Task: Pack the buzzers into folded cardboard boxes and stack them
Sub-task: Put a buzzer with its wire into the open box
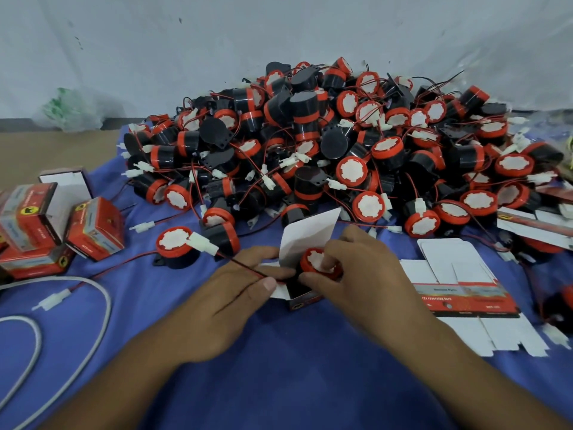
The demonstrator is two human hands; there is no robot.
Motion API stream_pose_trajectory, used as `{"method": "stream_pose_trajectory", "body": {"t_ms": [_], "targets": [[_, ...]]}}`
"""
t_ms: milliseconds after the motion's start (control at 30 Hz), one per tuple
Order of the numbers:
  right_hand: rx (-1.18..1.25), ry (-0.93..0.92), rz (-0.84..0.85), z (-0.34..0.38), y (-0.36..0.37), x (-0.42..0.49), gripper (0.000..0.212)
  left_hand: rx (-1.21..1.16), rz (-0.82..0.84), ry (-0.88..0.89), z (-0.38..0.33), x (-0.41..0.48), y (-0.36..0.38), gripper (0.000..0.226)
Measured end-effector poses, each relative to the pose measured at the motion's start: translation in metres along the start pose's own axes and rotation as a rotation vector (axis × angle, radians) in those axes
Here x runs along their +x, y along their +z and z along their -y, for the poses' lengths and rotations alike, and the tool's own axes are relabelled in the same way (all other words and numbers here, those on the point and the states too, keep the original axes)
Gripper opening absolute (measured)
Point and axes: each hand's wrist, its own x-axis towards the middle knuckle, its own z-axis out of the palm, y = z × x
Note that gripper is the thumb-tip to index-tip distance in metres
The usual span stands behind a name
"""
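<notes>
Seating buzzer (311, 259) into open box (302, 301), 6 o'clock of pile (310, 135): right grip (366, 268) pinching its red rim, left grip (235, 287) clamping box wall. Prob. light, rigid plastic w/ snag-prone wire (248, 270); best held by rim.

Head-worn wide-angle camera looks forward and down, close, toward the buzzer pile (325, 144).

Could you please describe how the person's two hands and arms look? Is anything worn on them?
The left hand and the right hand are both bare: no gloves, rings, watch or bracelet show. The arms are also uncovered down to the lower edge of the picture, with no sleeve in view. The left thumbnail is short and unpainted.
</notes>
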Motion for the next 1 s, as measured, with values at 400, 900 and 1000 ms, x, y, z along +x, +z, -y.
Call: {"method": "stream_pose_trajectory", "body": {"t_ms": [400,900,1000], "targets": [[0.007,-0.212,0.251,0.011,-0.013,0.006,0.042,0.289,-0.375,-0.018,-0.011,0.014,0.012,0.027],[0.714,-0.151,0.147,0.015,0.001,0.024,0.020,0.658,0.045,0.070,-0.015,0.016,-0.003,0.041],[0.759,-0.171,0.162,0.014,0.005,0.025,0.017,0.579,0.024,0.057,-0.014,0.014,-0.001,0.031]]}}
